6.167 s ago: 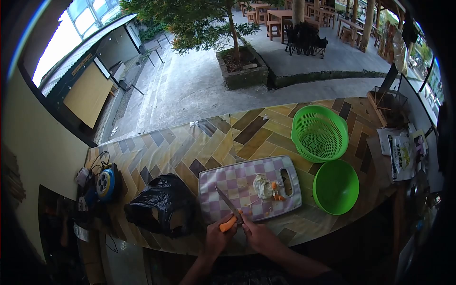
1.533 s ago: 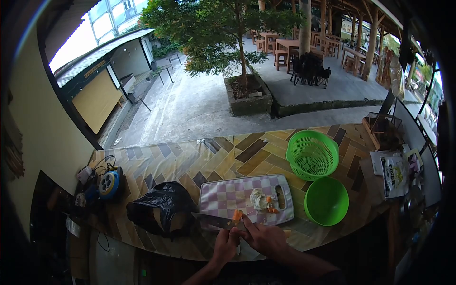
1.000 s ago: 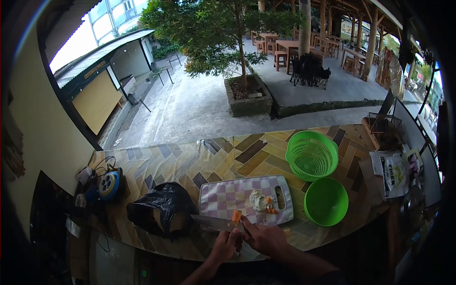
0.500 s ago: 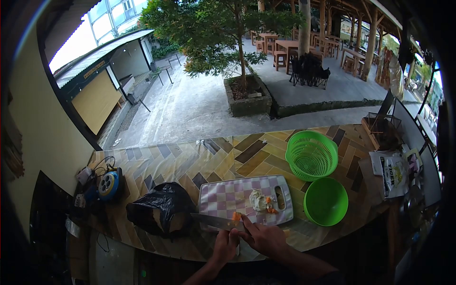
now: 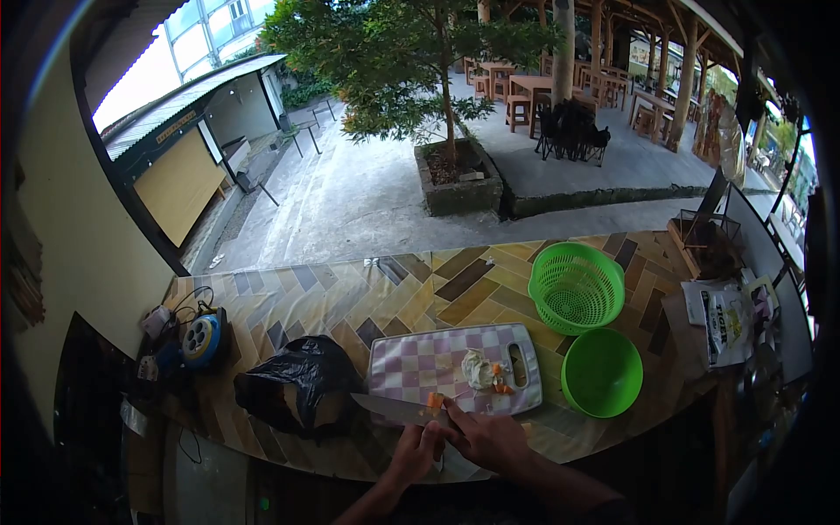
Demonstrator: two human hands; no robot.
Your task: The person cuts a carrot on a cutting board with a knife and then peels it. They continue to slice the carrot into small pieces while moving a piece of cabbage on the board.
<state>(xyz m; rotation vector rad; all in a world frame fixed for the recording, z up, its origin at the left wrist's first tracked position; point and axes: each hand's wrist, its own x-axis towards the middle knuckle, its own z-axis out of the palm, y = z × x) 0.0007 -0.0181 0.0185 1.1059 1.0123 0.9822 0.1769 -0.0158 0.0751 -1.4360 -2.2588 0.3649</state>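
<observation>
Steel knife (image 5: 389,408), handle hidden, orange piece (image 5: 434,401) blurred

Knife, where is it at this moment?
Head view, bottom centre: the knife is over the checkered cutting board's near edge, blade pointing left toward the black bag, handle in the left hand.

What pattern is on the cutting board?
The cutting board has purple and white checks, seen best in the head view.

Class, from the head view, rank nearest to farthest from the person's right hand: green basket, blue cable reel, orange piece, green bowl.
1. orange piece, just ahead of the right hand
2. green bowl, to its right
3. green basket, beyond the bowl
4. blue cable reel, far left
</observation>
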